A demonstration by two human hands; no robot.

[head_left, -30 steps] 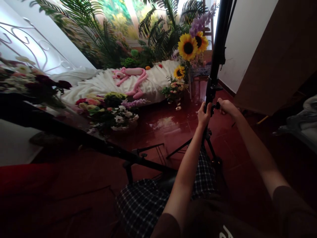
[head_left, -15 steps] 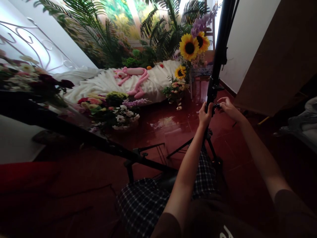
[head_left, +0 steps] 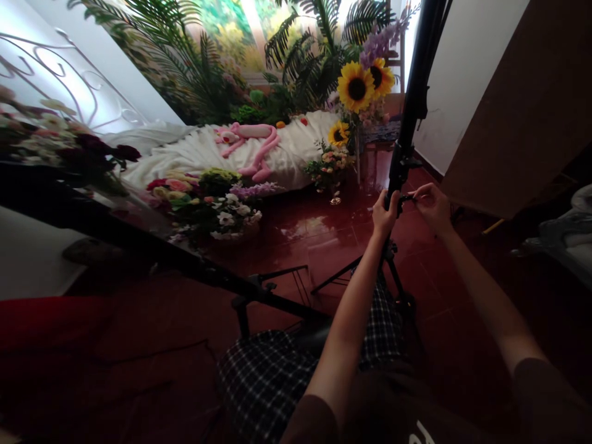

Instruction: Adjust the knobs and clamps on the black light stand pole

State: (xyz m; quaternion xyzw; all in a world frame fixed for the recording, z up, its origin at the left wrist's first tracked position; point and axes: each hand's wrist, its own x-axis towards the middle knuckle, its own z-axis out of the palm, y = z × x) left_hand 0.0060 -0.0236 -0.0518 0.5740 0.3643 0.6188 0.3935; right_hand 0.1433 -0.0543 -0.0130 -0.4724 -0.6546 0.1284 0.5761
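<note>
A black light stand (head_left: 407, 123) rises in front of me on the right, its legs spread on the floor. My left hand (head_left: 385, 211) is wrapped round its pole, just below a collar. To the right of the pole a small black knob (head_left: 406, 198) sticks out sideways. My right hand (head_left: 433, 205) pinches the outer end of this knob between thumb and fingertips, with the other fingers bent. How the knob joins the pole is too dark to make out.
A second black stand (head_left: 185, 262) slants across the left. Potted flowers (head_left: 226, 213) and sunflowers (head_left: 356, 87) surround a white-draped bed (head_left: 296, 163) bearing a pink plush toy (head_left: 259, 139). A brown panel (head_left: 513, 117) leans at right. Thin cables cross the red floor (head_left: 314, 231).
My right hand has shifted slightly right, and its fingers have turned and closed on the end of the knob. My left hand keeps its hold on the pole.
</note>
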